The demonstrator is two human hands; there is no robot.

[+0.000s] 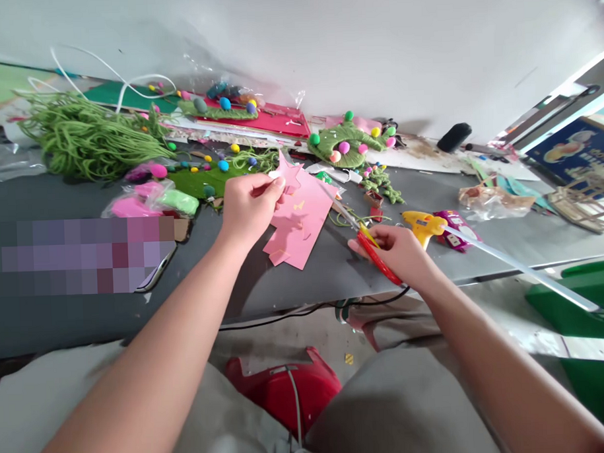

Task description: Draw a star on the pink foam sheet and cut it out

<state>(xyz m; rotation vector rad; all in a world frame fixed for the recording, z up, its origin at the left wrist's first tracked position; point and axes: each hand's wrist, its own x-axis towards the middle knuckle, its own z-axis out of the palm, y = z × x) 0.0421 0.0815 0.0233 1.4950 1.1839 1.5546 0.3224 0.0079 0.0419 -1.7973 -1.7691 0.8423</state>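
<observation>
My left hand [254,205] pinches a pink paper star [291,175] by its edge, holding it above the table. Under the star lie sheets of pink paper [309,219] with pieces cut out of them. In my right hand [394,250] is a pair of scissors [375,254] with red and yellow handles, its blades pointing toward the pink paper. A yellow hot glue gun [423,225] with a long glue stick lies just beyond my right hand.
A heap of green yarn [98,134] lies at the back left. Green yarn-wrapped shapes with colored pompoms [349,144] rest along the wall. Pink and green bundles in plastic [152,200] sit left of my hand. A black cable [305,312] hangs along the table's front edge, above a red stool [288,392].
</observation>
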